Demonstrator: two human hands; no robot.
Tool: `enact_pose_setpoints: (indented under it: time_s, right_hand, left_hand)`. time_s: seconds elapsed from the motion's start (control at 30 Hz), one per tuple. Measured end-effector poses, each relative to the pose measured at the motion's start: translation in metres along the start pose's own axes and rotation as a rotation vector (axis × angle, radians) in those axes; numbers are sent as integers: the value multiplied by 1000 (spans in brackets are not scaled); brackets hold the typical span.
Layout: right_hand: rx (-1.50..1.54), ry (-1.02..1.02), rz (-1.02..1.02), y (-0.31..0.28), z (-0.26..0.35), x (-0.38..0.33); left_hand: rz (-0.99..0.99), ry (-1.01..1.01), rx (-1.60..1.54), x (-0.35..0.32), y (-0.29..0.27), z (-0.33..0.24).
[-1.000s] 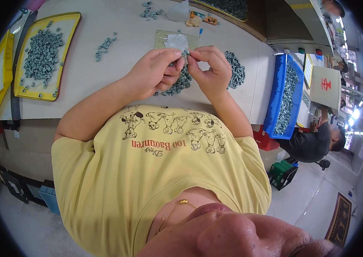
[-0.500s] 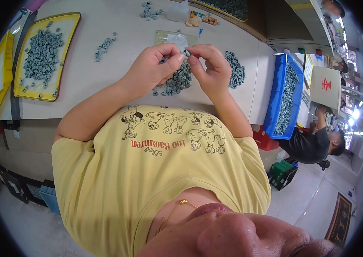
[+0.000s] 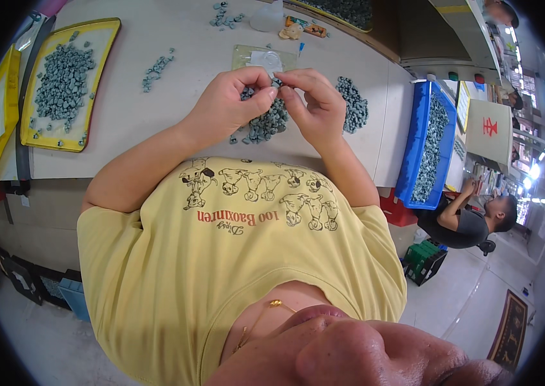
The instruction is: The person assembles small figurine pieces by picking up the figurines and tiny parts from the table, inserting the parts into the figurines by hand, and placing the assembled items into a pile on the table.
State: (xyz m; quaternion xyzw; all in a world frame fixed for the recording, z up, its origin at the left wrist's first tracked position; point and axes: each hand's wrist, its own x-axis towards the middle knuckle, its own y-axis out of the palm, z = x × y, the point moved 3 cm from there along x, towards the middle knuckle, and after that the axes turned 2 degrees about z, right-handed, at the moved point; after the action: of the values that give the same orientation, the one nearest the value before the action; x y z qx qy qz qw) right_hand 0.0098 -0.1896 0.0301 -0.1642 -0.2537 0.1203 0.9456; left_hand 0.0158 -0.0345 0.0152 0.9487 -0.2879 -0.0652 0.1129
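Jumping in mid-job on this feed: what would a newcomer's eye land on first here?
First, the two bare hands at the middle of the white table: the left hand and right hand meet fingertip to fingertip, pinching a small grey-green part above a loose heap of small grey-green parts. Next, the yellow tray of the same parts at far left, and the long blue bin full of them at the right edge.

Left hand (image 3: 230, 103) and right hand (image 3: 314, 106) pinch a small grey part (image 3: 277, 82) above a pile (image 3: 267, 122).

Yellow cartoon-print T-shirt (image 3: 247, 257), thin gold necklace (image 3: 266, 309)
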Motion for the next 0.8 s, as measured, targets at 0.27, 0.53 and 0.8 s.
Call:
enact_pose_setpoints:
  time_s: [0.27, 0.53, 0.8]
  right_hand:
    - [-37, -5, -13, -3, -8, -3]
    - [-92, -53, -62, -1, 3, 0]
    - [-112, 7, 16, -14, 0, 5]
  left_hand:
    - [77, -154, -361, 1, 3, 3]
    - [71, -232, -448, 2, 3, 7]
    - [106, -254, -451, 2, 5, 7]
